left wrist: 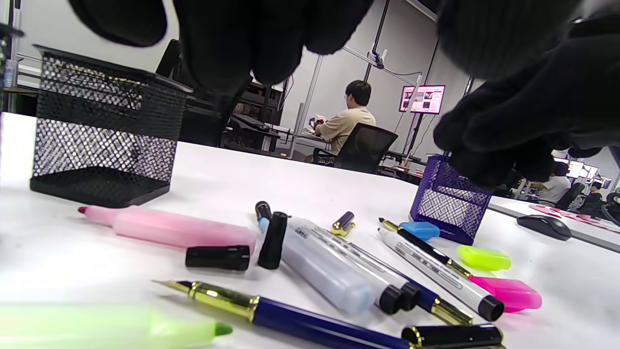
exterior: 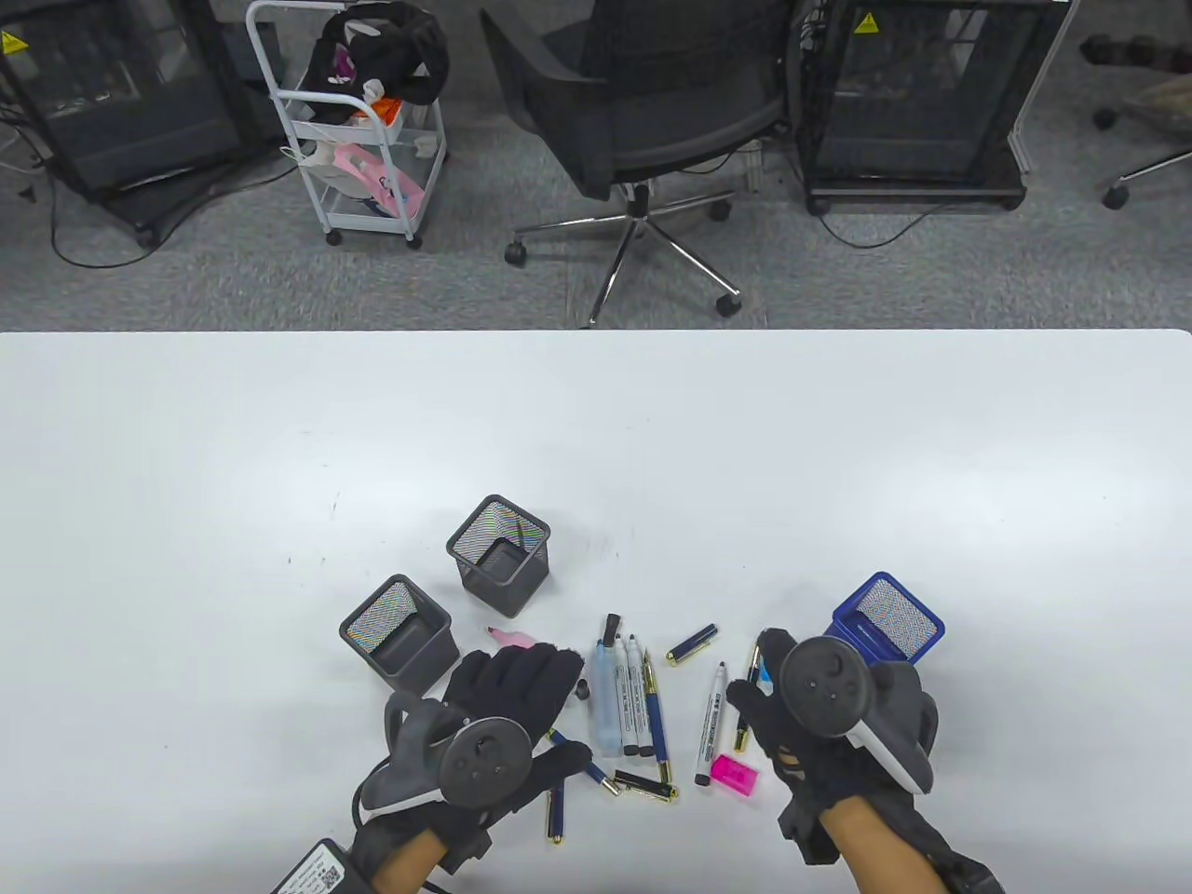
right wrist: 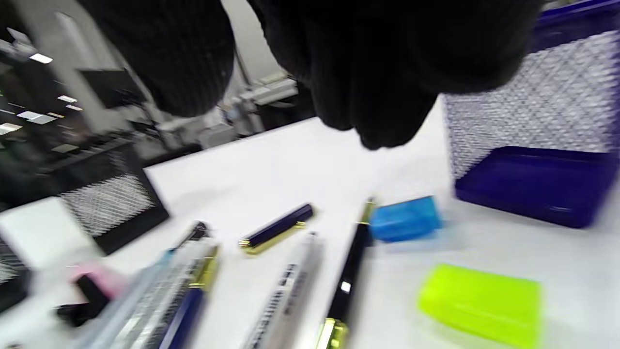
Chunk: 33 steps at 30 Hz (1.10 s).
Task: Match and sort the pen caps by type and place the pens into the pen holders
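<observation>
Table view: both gloved hands are hovering low over the scattered pens — the left hand (exterior: pixel 507 694) is lying with relaxed fingers, holding nothing, above the pink highlighter (exterior: pixel 512 639), whose long axis is running left-right just ahead of the fingertips. The right hand (exterior: pixel 792 708) is hanging loosely curled and empty over the blue cap (right wrist: pixel 404 218) beside the blue holder (exterior: pixel 843 622). Left hand is nearer the highlighter — likely next pick.

black mesh holders (exterior: pixel 498 551): 2 | blue mesh holder (exterior: pixel 885 616): 1 | gloved hands (exterior: pixel 507 694): 2
</observation>
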Each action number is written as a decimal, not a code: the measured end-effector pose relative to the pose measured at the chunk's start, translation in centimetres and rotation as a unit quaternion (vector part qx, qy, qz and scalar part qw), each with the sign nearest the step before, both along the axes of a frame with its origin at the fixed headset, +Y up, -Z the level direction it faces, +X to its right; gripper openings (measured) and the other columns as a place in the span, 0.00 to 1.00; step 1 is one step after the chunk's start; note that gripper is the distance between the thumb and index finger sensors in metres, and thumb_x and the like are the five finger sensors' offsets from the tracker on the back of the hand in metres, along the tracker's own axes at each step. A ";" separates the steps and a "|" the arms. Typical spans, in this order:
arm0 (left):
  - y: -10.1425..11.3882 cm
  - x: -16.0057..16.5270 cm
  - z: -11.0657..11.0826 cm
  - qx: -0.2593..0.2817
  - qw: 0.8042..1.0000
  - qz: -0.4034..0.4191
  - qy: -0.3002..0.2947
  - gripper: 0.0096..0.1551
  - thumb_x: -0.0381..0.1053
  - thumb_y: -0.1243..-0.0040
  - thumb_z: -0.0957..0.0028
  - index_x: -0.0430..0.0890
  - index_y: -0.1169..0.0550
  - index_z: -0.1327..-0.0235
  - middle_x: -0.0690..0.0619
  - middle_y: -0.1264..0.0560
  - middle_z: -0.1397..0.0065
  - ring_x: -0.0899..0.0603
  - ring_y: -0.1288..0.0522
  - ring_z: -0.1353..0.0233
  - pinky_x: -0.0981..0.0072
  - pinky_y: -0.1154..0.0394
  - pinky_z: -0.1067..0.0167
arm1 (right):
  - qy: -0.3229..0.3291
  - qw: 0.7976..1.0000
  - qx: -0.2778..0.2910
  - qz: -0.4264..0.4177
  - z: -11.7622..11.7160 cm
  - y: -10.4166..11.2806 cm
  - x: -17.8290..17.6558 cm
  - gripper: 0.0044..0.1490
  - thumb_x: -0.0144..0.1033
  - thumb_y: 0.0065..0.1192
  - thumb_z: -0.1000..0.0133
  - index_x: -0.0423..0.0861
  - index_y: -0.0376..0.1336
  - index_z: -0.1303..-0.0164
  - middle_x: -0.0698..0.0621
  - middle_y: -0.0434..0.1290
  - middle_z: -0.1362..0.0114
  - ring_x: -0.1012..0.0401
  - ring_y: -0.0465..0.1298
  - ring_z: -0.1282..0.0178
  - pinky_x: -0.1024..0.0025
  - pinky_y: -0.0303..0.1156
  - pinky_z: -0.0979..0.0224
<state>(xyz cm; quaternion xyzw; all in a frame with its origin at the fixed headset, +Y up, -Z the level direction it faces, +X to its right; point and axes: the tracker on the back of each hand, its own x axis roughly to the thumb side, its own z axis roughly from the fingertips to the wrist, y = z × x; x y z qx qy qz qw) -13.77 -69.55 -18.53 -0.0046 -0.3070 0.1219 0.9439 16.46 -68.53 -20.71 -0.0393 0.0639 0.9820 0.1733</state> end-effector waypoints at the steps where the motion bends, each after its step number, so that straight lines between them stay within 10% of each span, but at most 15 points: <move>1: 0.0 0.0 0.0 0.001 1.000 0.000 -0.001 0.50 0.70 0.41 0.53 0.47 0.37 0.20 0.39 0.35 0.19 0.29 0.30 0.22 0.22 0.38 0.32 | -0.017 1.000 -0.020 0.014 -0.4 -0.1 -0.2 0.40 0.48 0.78 0.52 0.36 0.67 0.38 0.35 0.81 0.44 0.47 0.87 0.55 0.66 0.83 0.62; 16: 0.4 -0.6 0.1 0.007 1.000 0.010 0.005 0.50 0.69 0.41 0.53 0.47 0.36 0.21 0.39 0.34 0.19 0.29 0.29 0.22 0.21 0.38 0.33 | -0.069 0.974 -0.120 0.181 -3.8 -5.5 -4.8 0.36 0.44 0.82 0.54 0.38 0.68 0.43 0.39 0.85 0.52 0.53 0.89 0.65 0.73 0.84 0.70; 33: 0.4 -0.7 0.0 0.003 1.000 0.002 0.010 0.49 0.69 0.41 0.53 0.47 0.36 0.21 0.39 0.34 0.19 0.29 0.29 0.22 0.20 0.38 0.34 | -0.097 0.965 -0.129 0.205 -4.4 -6.5 -5.3 0.40 0.45 0.83 0.55 0.37 0.67 0.41 0.40 0.85 0.53 0.54 0.90 0.65 0.73 0.85 0.70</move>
